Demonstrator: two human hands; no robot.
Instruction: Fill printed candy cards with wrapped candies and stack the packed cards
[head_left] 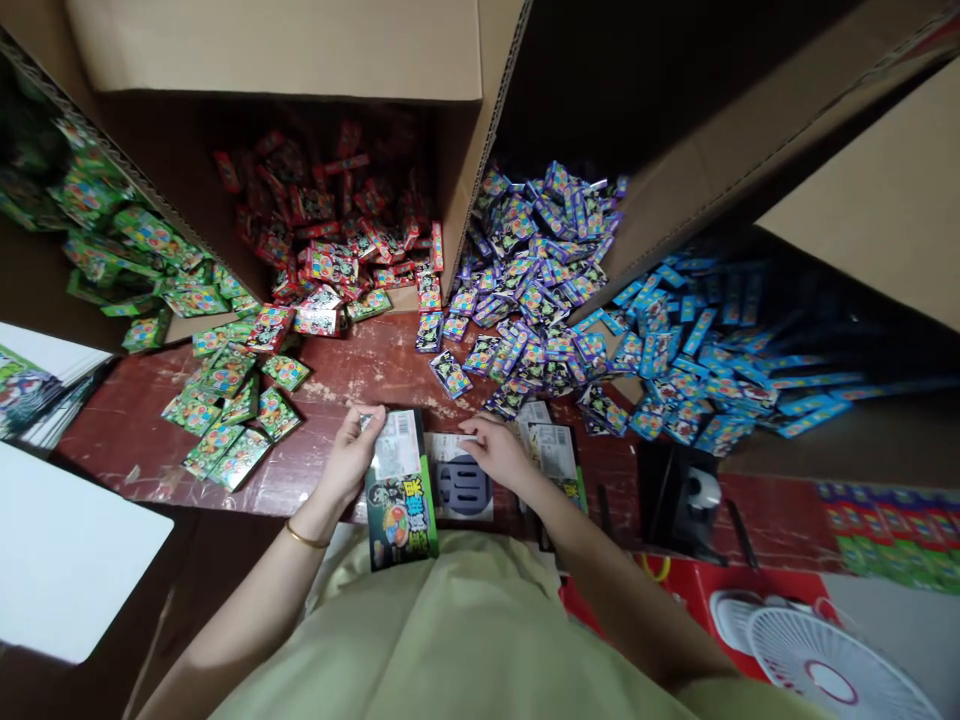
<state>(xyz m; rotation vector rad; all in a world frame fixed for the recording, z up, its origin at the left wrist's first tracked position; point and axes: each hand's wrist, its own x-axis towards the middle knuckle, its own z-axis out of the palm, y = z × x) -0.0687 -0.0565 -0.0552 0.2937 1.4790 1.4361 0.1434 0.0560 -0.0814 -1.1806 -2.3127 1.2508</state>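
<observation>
A dark red, scuffed worktop point(330, 385) runs across the view, with a white fan point(832, 675) at the lower right and a tape dispenser point(686, 505) on its right part. The left hand point(358, 450) reaches in from below, thumb on top, clamped on the upper edge of a flat printed packet point(400, 490) near the person's body. The right hand point(491, 448) is just beside it over a pale card with a dark round print point(463, 487), fingers bent; whether they pinch anything I cannot tell. Beyond the hands, open cardboard boxes point(292, 50) lie with their openings toward the person, spilling small candy boxes: green point(225, 375) at left, then red point(330, 262), purple point(536, 300) and blue point(697, 375) at right.
</observation>
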